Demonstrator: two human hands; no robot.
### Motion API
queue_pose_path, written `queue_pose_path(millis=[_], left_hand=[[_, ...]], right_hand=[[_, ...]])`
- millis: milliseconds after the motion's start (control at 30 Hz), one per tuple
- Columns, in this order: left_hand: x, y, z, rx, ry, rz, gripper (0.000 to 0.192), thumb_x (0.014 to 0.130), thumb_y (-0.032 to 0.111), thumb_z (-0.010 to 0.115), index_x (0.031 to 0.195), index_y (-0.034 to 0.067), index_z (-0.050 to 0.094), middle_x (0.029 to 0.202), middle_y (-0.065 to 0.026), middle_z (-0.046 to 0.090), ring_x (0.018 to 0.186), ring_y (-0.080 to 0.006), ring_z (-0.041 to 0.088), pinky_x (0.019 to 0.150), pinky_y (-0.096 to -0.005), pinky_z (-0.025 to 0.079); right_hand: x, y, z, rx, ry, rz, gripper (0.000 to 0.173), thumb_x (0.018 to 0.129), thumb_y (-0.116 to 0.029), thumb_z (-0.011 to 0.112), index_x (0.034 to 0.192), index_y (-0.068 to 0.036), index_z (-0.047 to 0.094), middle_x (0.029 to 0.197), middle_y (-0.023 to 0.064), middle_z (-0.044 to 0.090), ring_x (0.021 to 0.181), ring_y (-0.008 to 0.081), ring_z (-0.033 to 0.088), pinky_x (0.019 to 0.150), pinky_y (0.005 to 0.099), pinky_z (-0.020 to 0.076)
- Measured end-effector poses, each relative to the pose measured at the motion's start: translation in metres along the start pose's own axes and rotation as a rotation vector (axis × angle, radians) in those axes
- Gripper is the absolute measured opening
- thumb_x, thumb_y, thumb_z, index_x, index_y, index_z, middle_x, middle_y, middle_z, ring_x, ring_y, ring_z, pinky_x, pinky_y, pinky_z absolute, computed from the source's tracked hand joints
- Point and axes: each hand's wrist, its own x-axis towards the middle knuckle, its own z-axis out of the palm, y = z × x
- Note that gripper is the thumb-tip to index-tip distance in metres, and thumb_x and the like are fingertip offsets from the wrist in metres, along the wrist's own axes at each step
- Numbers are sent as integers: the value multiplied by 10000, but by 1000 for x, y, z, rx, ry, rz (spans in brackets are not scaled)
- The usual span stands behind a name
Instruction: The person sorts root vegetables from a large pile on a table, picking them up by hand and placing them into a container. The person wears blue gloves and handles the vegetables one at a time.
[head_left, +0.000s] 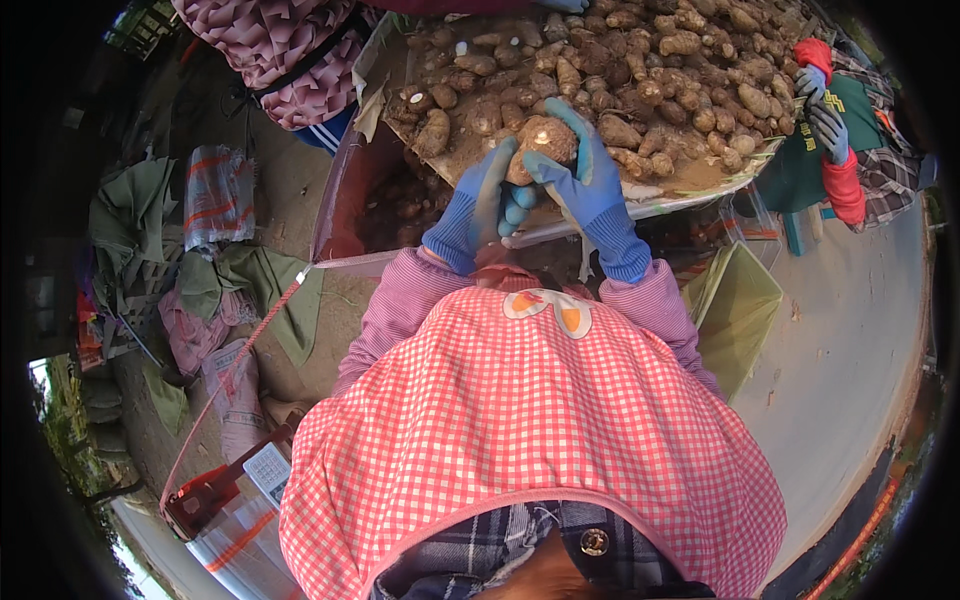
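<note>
Between my two hands, over the near edge of the sorting table, is a large round brown taro corm (546, 142) with a pale cut spot. My left hand (487, 191), in a blue knit glove with a worn coated palm, grips its left and lower side. The fingers of my right hand (581, 169), gloved alike, wrap its right side, thumb across the front. Beyond them a heap of smaller brown taro corms (660, 82) covers much of the table (465, 142); a few show white cut ends.
A co-worker's gloved hands (829, 112) rest at the table's right end; another person in patterned clothing (300, 60) stands upper left. Below the table's left edge is a red container (341, 195) with more corms. A red rope (232, 375) runs down left, near mesh sacks (232, 397) and a scale (268, 469).
</note>
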Motion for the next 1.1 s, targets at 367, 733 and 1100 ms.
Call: queue_pose_path(millis=[367, 733, 1100], left_hand=[[-2, -15, 66, 167, -252, 8, 535, 1063, 545, 409, 1163, 41, 558, 743, -39, 608, 455, -62, 419, 392, -207, 372], [16, -21, 102, 462, -377, 24, 366, 1061, 399, 527, 1101, 38, 570, 725, -26, 614, 450, -56, 447, 385, -212, 333], [46, -51, 157, 984, -363, 551, 257, 993, 129, 643, 1207, -14, 642, 998, -93, 688, 881, -167, 656, 815, -313, 548]], right_hand=[[-29, 22, -41, 279, 359, 202, 443, 1082, -362, 511, 1099, 43, 691, 935, 100, 716, 871, 152, 655, 799, 311, 531], [-94, -8, -121, 588, 98, 500, 697, 1021, -603, 475, 1459, -61, 469, 1238, 103, 636, 948, 123, 660, 725, 245, 560], [-226, 2, -173, 1138, 780, 612, 539, 967, -394, 596, 1383, -53, 567, 1174, 125, 705, 855, 194, 708, 645, 268, 572]])
